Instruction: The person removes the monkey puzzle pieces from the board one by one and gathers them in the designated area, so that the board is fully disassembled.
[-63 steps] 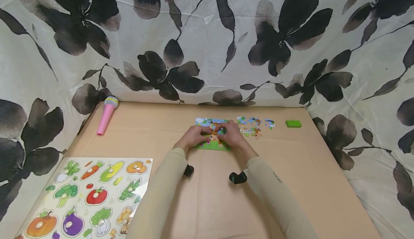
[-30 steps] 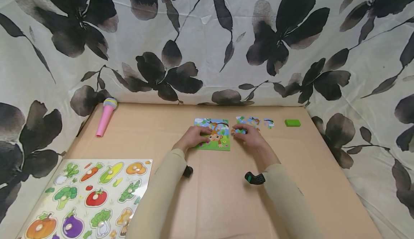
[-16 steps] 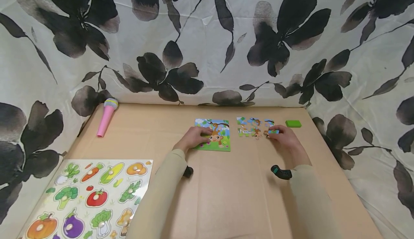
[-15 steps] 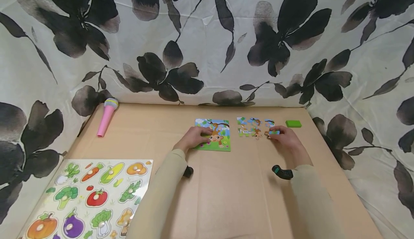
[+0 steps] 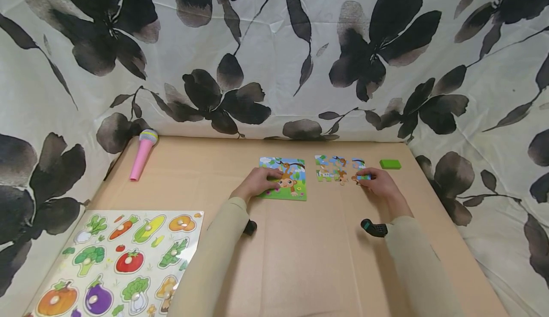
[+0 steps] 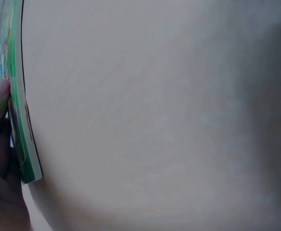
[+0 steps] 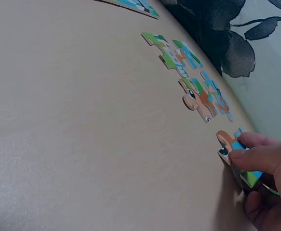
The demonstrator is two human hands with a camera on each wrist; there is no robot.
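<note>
My left hand (image 5: 257,182) rests on the left part of a small puzzle board (image 5: 293,190) with a monkey picture. In the left wrist view, the thumb (image 6: 2,88) lies on the face of the board (image 6: 29,166), near its green border. With thumb and fingers, my right hand (image 5: 383,187) pinches a puzzle piece (image 7: 240,147) showing part of a brown face and an eye. That piece sits at the right end of the front row of loose pieces, its near side raised above the table. Some of it is hidden by the fingers.
Several loose puzzle pieces (image 5: 330,174) lie in two rows between my hands. A green block (image 5: 390,164) is at the back right. A pink toy microphone (image 5: 143,157) lies back left, and a vegetable knob puzzle (image 5: 109,260) front left. Floral cloth (image 5: 274,59) surrounds the table.
My right hand has left the monkey board and carried the puzzle piece rightward to the end of the loose rows. There it has barely moved lately. The left hand stays on the board.
</note>
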